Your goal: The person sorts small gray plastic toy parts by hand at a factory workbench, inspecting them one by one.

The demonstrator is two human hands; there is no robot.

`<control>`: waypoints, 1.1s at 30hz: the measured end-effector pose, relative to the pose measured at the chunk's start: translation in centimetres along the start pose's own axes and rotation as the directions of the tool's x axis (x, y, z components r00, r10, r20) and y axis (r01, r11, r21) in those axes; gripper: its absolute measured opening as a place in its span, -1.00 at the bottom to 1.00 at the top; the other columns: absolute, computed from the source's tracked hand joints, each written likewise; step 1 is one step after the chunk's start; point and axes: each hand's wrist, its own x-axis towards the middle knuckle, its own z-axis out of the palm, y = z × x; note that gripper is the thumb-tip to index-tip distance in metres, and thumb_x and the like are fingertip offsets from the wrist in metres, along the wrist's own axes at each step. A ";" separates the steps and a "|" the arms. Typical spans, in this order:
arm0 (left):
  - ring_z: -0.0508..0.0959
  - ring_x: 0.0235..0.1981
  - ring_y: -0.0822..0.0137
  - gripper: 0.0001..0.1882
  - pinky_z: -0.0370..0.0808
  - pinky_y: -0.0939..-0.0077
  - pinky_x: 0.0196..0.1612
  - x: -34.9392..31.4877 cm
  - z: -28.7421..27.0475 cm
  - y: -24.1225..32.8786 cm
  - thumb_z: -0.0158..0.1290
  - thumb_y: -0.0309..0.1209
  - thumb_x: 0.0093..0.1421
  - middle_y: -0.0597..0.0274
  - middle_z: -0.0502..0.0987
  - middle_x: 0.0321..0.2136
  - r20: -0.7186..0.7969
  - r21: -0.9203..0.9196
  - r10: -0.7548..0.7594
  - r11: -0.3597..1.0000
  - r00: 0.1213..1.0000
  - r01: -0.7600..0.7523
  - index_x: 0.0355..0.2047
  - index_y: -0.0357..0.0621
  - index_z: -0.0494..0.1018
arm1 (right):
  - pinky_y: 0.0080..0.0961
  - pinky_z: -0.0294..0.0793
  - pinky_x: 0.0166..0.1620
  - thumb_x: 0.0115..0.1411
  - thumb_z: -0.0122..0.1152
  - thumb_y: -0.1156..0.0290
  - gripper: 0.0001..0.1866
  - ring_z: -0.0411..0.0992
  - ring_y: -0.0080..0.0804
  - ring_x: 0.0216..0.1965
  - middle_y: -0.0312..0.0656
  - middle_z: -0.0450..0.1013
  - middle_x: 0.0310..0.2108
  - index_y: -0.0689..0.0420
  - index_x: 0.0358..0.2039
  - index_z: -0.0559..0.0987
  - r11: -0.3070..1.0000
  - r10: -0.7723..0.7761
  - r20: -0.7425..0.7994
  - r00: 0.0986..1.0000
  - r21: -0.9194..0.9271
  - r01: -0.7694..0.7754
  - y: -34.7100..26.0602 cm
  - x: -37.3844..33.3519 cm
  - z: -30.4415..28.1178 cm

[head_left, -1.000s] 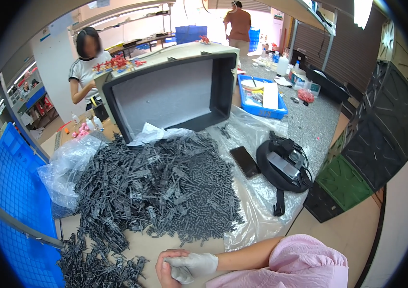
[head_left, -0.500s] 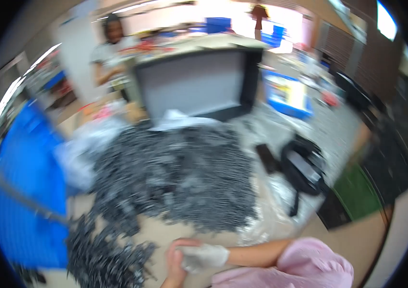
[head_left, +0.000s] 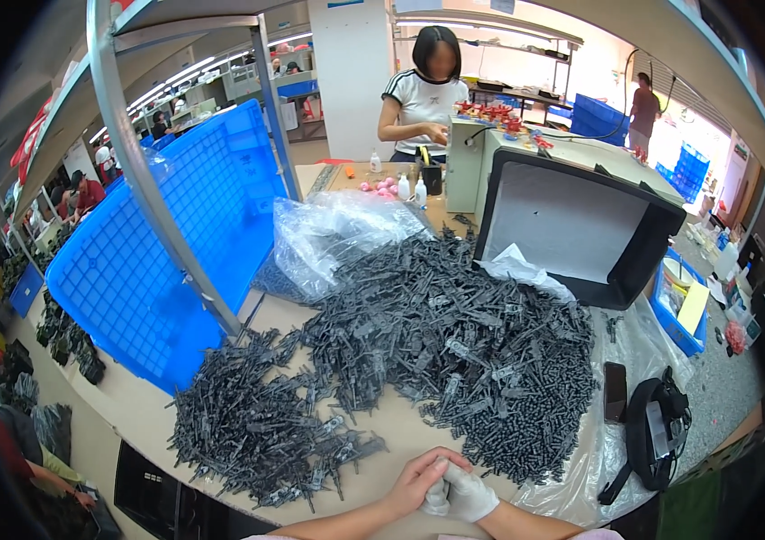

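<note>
My bare left hand [head_left: 418, 479] and my right hand [head_left: 470, 493], which wears a white glove, are clasped together at the table's near edge. The left fingers wrap over the gloved fingers. The right fingers look folded in, and whatever they may hold is hidden. Just beyond lies a big heap of dark grey and black plastic parts [head_left: 418, 333], long and thin with small branches. Short stubby dark pieces [head_left: 526, 432] cover its near right side. To the left spreads a smaller pile of similar parts [head_left: 256, 423]. Neither hand touches the piles.
A tilted blue crate [head_left: 166, 234] and a metal post [head_left: 153, 171] stand left. Clear plastic bags [head_left: 337, 234] lie behind the heap, near an open black case [head_left: 571, 216]. A phone [head_left: 615, 393] and black pouch [head_left: 657, 432] lie right. A co-worker [head_left: 427, 99] stands opposite.
My view has swung left and steadied from a blur, bringing the blue crate and metal post more fully in. My hands stay joined, the left now wrapped further over the gloved right.
</note>
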 end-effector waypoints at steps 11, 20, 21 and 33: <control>0.54 0.12 0.21 -0.61 0.38 0.26 0.28 0.0 0.1 0.0 -0.16 -0.24 0.53 0.02 0.59 0.00 0.091 -0.017 0.080 0.997 0.993 -0.079 0.04 -0.35 0.47 | -0.59 0.50 -0.04 0.54 0.00 0.22 -0.71 0.46 -0.61 -0.02 -0.36 0.45 -0.03 0.05 0.14 0.48 0.993 -0.085 0.084 0.993 -0.076 0.091 1.5 -0.3 -1.6; 0.53 0.12 0.27 -0.63 0.39 0.31 0.26 -0.4 0.0 0.0 -0.16 -0.26 0.53 0.07 0.58 0.01 0.069 -0.010 0.071 0.997 0.995 -0.070 0.05 -0.32 0.48 | -0.54 0.53 -0.03 0.48 0.10 0.17 -0.77 0.53 -0.56 -0.10 -0.36 0.54 -0.12 0.00 -0.04 0.59 0.949 -0.144 0.010 0.990 -0.283 0.141 3.0 0.1 -3.1; 0.53 0.11 0.29 -0.63 0.40 0.33 0.26 -0.2 0.0 0.0 -0.15 -0.26 0.54 0.09 0.58 0.01 0.100 -0.012 0.069 0.998 0.993 -0.069 0.06 -0.31 0.48 | -0.53 0.53 -0.03 0.47 0.10 0.18 -0.78 0.53 -0.55 -0.10 -0.35 0.55 -0.13 0.00 -0.05 0.59 0.990 -0.093 -0.021 0.995 -0.113 0.090 2.8 -0.1 -3.5; 0.51 0.10 0.33 -0.60 0.37 0.36 0.25 0.1 -0.1 -0.4 -0.18 -0.19 0.57 0.15 0.56 -0.01 0.113 0.001 0.065 0.998 0.991 -0.065 0.05 -0.28 0.47 | -0.59 0.51 -0.21 0.54 -0.04 0.11 -0.70 0.47 -0.59 -0.25 -0.38 0.50 -0.22 0.00 -0.05 0.57 0.965 -0.170 -0.061 0.984 -0.214 0.154 -0.8 -2.3 4.7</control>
